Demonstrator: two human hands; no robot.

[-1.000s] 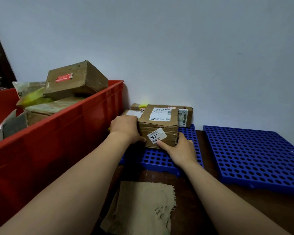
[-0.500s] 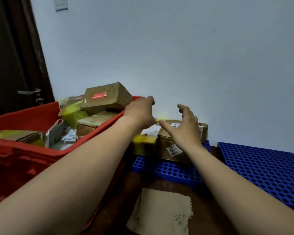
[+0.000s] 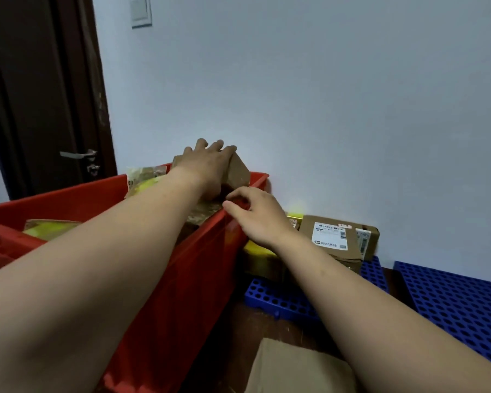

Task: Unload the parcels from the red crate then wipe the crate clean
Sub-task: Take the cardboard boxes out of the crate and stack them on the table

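Crate (image 3: 204,265), red plastic, at left against the wall (image 3: 323,109), not yet emptied. Topmost inside, at the far right corner: tilted cardboard box (image 3: 238,173), standing above the rim. Left of it, yellow packet (image 3: 145,181); nearer the front left, taped parcel (image 3: 50,226), lower in the crate.

Left hand (image 3: 207,165): extended over the crate, palm down on top of the box. Fingers (image 3: 217,145) spread and bent over the far top edge; thumb side down against the near face. Clasps the box from above. Lifted or resting on what lies below: cannot tell, underside hidden by hand and forearm.

Right hand (image 3: 257,215): at the crate's right rim, just below the box's near corner. Fingers half curled, thumb and forefinger close together by the rim. Nothing seen in the grasp. Touching the rim or just off it: cannot tell.

Just right of the crate: unloaded parcels on blue perforated mat (image 3: 281,303). Labelled carton (image 3: 330,236) on top, white shipping label up; yellow parcel (image 3: 257,251) beside the crate wall, partly hidden by the right wrist. Second blue mat (image 3: 459,304) further right, apart from the first. Beige cloth (image 3: 292,370) on the dark floor at the lower edge. Dark door (image 3: 40,95) with metal handle (image 3: 78,155) behind the crate; light switch (image 3: 140,11) on the wall above.
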